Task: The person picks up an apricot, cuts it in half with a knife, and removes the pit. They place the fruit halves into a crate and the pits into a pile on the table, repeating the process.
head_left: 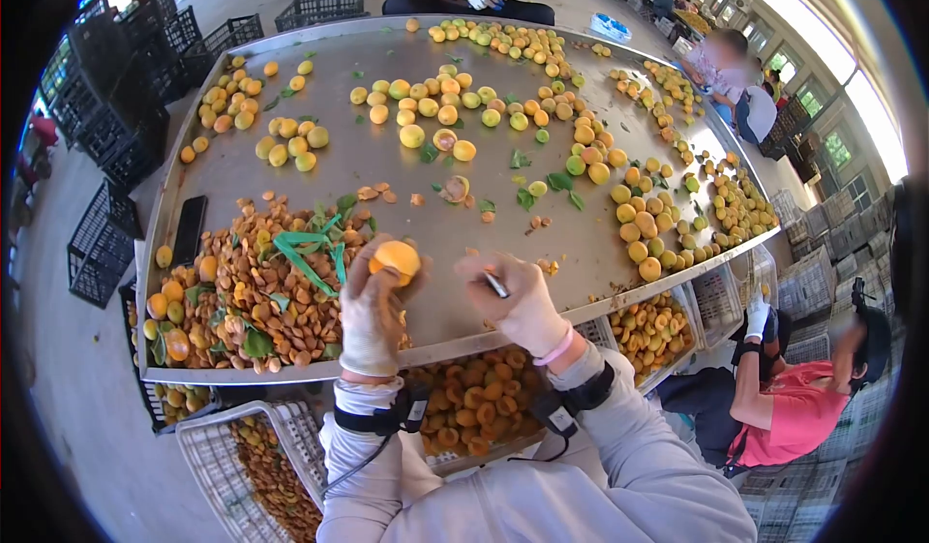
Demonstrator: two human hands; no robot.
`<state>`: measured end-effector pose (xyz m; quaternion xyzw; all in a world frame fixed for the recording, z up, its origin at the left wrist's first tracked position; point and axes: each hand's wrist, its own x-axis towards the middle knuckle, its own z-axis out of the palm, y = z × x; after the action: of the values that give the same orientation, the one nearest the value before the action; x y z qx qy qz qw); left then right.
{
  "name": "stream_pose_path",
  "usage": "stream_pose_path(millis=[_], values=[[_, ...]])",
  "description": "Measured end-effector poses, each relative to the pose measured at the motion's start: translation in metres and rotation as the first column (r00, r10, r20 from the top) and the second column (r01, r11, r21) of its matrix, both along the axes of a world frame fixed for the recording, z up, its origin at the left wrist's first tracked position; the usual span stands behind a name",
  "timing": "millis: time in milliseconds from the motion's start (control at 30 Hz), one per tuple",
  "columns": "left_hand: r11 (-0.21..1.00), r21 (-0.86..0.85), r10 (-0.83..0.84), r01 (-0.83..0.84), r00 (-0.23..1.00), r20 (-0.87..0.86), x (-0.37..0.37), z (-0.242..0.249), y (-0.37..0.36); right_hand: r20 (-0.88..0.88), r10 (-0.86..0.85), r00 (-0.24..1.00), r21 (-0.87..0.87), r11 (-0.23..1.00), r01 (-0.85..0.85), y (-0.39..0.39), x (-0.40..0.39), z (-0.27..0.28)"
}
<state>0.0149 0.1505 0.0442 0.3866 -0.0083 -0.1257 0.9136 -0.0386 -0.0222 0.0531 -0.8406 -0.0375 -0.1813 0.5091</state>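
Left hand (371,318), gloved: fingers pinching round orange apricot (396,257) up over the grey metal tabletop (387,170) edge, exposed for cutting. Right hand (523,296): fingers pressed around small thin-bladed knife (496,285), tip toward fruit. Brown pit heap (261,296) just left.

My worktop (387,170) is dull, smooth sheet metal with a soft sheen. Both my hands wear thin, matt cloth gloves; my left grip (373,316) closes on a smooth-skinned, matt orange apricot (397,257). The crates (102,243) look like black moulded plastic lattice.
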Motion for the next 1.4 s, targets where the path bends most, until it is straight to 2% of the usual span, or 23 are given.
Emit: stream_pose_path(millis=[33, 67, 100, 133, 233, 333, 433, 467, 500, 533, 633, 700, 733, 800, 833, 967, 1067, 1100, 1133, 1167, 1233, 1300, 1400], values=[[0.983, 0.181, -0.013, 0.018, 0.999, -0.033, -0.004, 0.001, -0.005, 0.039, -0.006, 0.999, -0.156, 0.988, 0.012, 0.008, 0.004, 0.006], [0.914, 0.404, -0.063, -0.033, 0.973, 0.222, -0.004, -0.011, -0.007, 0.078, -0.008, 0.997, -0.311, 0.950, 0.032, 0.017, 0.010, 0.018], [0.886, 0.458, -0.046, -0.076, 0.967, 0.250, -0.003, -0.018, -0.010, 0.111, -0.002, 0.994, -0.459, 0.887, 0.053, 0.022, 0.013, 0.024], [0.853, 0.507, -0.026, -0.124, 0.960, 0.278, -0.001, -0.022, -0.012, 0.074, 0.028, 0.997, -0.493, 0.870, 0.013, 0.023, 0.016, 0.018], [0.948, 0.318, -0.015, -0.001, 0.999, 0.047, -0.001, -0.016, -0.008, 0.005, 0.098, 0.995, -0.525, 0.847, -0.081, 0.024, 0.020, 0.003], [0.948, 0.316, 0.006, -0.029, 0.997, 0.073, -0.003, -0.024, -0.011, -0.003, 0.113, 0.994, -0.505, 0.857, -0.099, 0.024, 0.019, 0.004], [0.934, 0.355, -0.080, 0.047, 0.994, 0.077, -0.004, -0.019, -0.009, 0.063, 0.112, 0.992, -0.284, 0.955, -0.090, 0.016, 0.019, -0.009], [0.924, 0.376, -0.108, 0.067, 0.990, 0.087, -0.004, -0.015, -0.011, -0.097, 0.103, 0.990, 0.001, 0.995, -0.103, 0.015, 0.017, -0.007], [0.915, 0.390, -0.140, 0.104, 0.988, 0.066, -0.006, -0.009, -0.011, -0.246, 0.133, 0.960, 0.282, 0.957, -0.061, 0.014, 0.015, -0.002], [0.903, 0.405, -0.175, 0.143, 0.983, 0.045, -0.008, 0.000, -0.011, -0.371, 0.201, 0.907, 0.533, 0.845, 0.031, 0.013, 0.013, 0.003], [0.898, 0.396, -0.222, 0.194, 0.975, 0.026, -0.010, 0.003, -0.014, -0.473, 0.357, 0.806, 0.713, 0.693, 0.111, -0.003, 0.008, 0.024], [0.873, 0.419, -0.262, 0.248, 0.965, -0.026, -0.011, 0.001, -0.007, -0.350, 0.407, 0.844, 0.842, 0.531, 0.093, -0.017, 0.002, 0.014], [0.805, 0.494, -0.403, 0.329, 0.914, 0.046, -0.010, 0.000, -0.001, -0.285, 0.424, 0.860, 0.894, 0.442, 0.079, -0.023, -0.001, 0.011], [0.624, 0.654, -0.664, 0.428, 0.732, 0.154, -0.007, -0.001, 0.008, -0.324, 0.403, 0.856, 0.832, 0.553, 0.055, -0.029, -0.003, 0.015], [0.601, 0.635, -0.717, 0.485, 0.678, 0.161, -0.010, 0.000, 0.009, -0.364, 0.400, 0.841, 0.787, 0.615, 0.048, -0.029, -0.005, 0.021], [0.848, 0.452, -0.439, 0.276, 0.844, 0.308, -0.019, -0.010, -0.008, -0.481, 0.365, 0.797, 0.671, 0.739, 0.067, -0.008, -0.006, 0.039], [0.966, 0.024, -0.260, 0.259, 0.957, 0.127, -0.020, -0.028, -0.020, -0.265, 0.157, 0.951, 0.334, 0.940, -0.062, 0.018, 0.009, 0.009], [0.960, -0.137, -0.239, 0.243, 0.970, 0.044, -0.014, -0.030, -0.020, -0.050, 0.096, 0.994, 0.312, 0.947, -0.076, 0.019, 0.019, 0.001], [0.968, -0.149, -0.204, 0.200, 0.979, -0.008, -0.011, -0.030, -0.017, 0.165, 0.033, 0.986, 0.270, 0.960, -0.077, 0.022, 0.029, -0.003], [0.974, -0.164, -0.167, 0.155, 0.984, -0.062, -0.010, -0.028, -0.016, 0.037, -0.006, 0.999, 0.543, 0.839, -0.015, 0.016, 0.022, -0.001], [0.958, -0.251, -0.170, 0.139, 0.979, -0.108, -0.008, -0.033, -0.013, -0.025, 0.007, 1.000, 0.821, 0.570, 0.016, 0.013, 0.019, 0.020], [0.968, -0.210, -0.172, 0.138, 0.973, -0.154, -0.012, -0.031, -0.016, 0.146, -0.009, 0.989, 0.908, 0.399, -0.130, 0.007, 0.029, 0.037], [0.971, -0.060, -0.236, 0.230, 0.962, -0.136, -0.011, -0.036, -0.012, 0.315, 0.032, 0.948, 0.841, 0.454, -0.295, 0.013, 0.038, 0.047]])
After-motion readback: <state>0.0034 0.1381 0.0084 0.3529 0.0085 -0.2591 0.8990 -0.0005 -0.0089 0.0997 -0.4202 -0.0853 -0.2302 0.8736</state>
